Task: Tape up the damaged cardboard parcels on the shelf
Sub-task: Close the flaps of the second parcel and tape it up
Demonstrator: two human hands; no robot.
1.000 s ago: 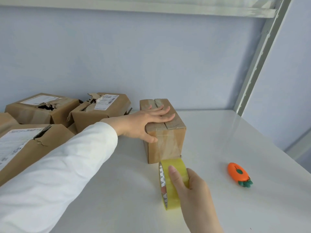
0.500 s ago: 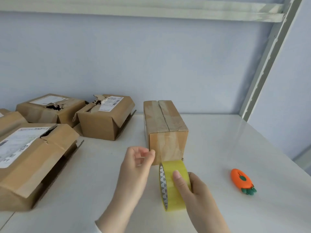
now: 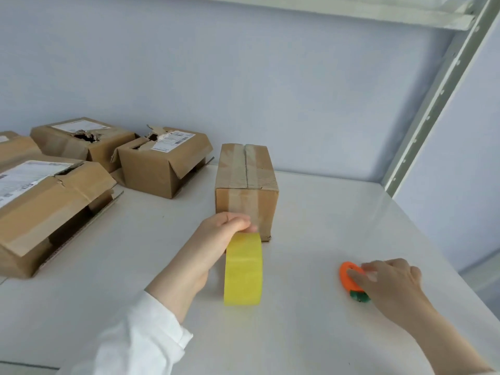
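Note:
A small cardboard parcel (image 3: 246, 185) stands in the middle of the white shelf, with clear tape along its top seam and down its near face. A yellow tape roll (image 3: 243, 269) stands on edge just in front of it. My left hand (image 3: 216, 239) grips the top of the roll. At the right, my right hand (image 3: 389, 282) rests its fingers on an orange carrot-shaped cutter (image 3: 351, 280) that lies on the shelf. Three torn parcels sit at the left: a large one (image 3: 51, 209), a middle one (image 3: 165, 161) and a far one (image 3: 81, 139).
The white shelf surface (image 3: 311, 334) stretches to a grey metal upright (image 3: 438, 93) at the back right. A wall closes the back. Another shelf board (image 3: 324, 6) hangs overhead. A further box edge (image 3: 13, 147) shows at the far left.
My right hand let go of the tape roll and moved right onto the orange cutter. My left hand came off the parcel and took hold of the roll's top.

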